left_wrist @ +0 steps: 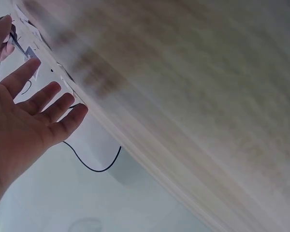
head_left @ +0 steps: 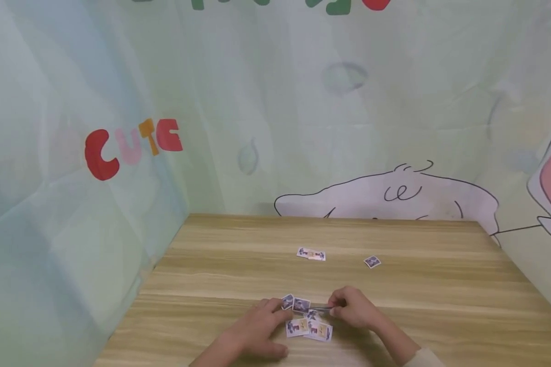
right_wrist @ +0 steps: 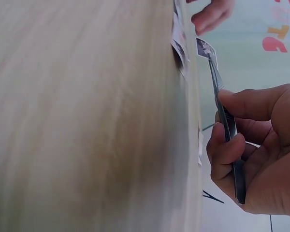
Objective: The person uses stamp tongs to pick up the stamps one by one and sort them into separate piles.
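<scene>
4-letter word "CUTE" (head_left: pixel 133 148) on left backdrop (head_left: pixel 50 214), cropped letters (head_left: pixel 339 7) at top unreadable, cards (head_left: pixel 297 328) too small to read

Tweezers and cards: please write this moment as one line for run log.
right hand: holds tweezers at small card | left hand: spread beside cards | more cards: farther back on table

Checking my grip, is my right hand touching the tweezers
Touching. The right wrist view shows the right hand pinching the tweezers between thumb and fingers.
</scene>
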Demonstrator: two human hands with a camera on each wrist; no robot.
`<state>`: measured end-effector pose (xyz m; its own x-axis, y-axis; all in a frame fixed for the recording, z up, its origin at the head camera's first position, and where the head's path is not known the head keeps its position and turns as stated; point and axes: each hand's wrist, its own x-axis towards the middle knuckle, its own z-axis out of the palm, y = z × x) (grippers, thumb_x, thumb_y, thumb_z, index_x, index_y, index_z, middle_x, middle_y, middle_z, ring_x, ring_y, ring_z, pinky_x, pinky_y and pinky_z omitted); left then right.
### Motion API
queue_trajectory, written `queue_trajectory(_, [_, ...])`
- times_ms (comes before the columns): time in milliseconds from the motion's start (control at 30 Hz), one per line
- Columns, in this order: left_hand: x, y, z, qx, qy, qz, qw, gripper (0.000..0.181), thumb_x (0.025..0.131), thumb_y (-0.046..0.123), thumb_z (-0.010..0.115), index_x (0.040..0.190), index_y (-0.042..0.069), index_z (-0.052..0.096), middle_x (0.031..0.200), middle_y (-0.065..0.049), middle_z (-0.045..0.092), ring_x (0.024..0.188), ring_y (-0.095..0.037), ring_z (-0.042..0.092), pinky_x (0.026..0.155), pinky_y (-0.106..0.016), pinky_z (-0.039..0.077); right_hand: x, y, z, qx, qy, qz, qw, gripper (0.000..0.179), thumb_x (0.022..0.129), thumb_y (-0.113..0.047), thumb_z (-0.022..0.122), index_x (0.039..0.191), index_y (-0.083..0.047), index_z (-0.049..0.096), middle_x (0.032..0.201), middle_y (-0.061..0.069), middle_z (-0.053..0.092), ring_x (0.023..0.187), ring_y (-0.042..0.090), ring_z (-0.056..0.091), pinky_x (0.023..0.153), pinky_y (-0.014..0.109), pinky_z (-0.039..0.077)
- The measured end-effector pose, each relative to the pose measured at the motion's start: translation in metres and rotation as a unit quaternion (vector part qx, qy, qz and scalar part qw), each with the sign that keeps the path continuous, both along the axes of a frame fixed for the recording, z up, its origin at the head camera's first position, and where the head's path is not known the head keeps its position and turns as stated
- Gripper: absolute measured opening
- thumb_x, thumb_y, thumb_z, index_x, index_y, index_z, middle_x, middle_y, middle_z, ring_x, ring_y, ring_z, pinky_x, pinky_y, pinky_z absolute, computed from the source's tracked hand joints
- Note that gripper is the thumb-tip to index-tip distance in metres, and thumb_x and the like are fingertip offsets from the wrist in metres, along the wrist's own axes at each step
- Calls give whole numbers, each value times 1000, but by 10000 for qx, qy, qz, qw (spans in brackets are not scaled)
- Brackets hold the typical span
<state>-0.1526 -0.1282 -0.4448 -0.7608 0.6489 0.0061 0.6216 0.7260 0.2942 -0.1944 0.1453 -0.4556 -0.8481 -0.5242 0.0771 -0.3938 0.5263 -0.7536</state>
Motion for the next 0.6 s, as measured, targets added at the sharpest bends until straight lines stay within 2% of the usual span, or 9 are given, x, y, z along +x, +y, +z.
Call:
queue_trajectory(100, [2,-1,1,35,-25,55,10000,70,72,47,70,133,19,51,135,-11,43,120,-28,42,96,-48,37,1,7,3,-108,37,-22,9999,8,76,1,64,76,-7,63,69,-7,54,63,10,48,59,28,42])
queue_trajectory(267, [5,-1,2,-76,57,-68,9999,68,71,49,70,129,19,54,133,-12,45,120,-28,42,95,-47,38,1,13,5,-82,-51,-113,9999,6,76,0,64,76,-6,63,68,-6,54,62,12,47,58,28,41])
queue_trajectory(600, [10,0,1,-16,-27,-136,9999,62,69,46,72,124,19,58,125,-6,49,113,-21,46,93,-41,40,7,21,8,5,-150,-363,9992,3,77,-3,65,79,-4,65,72,-6,57,68,14,50,66,29,43])
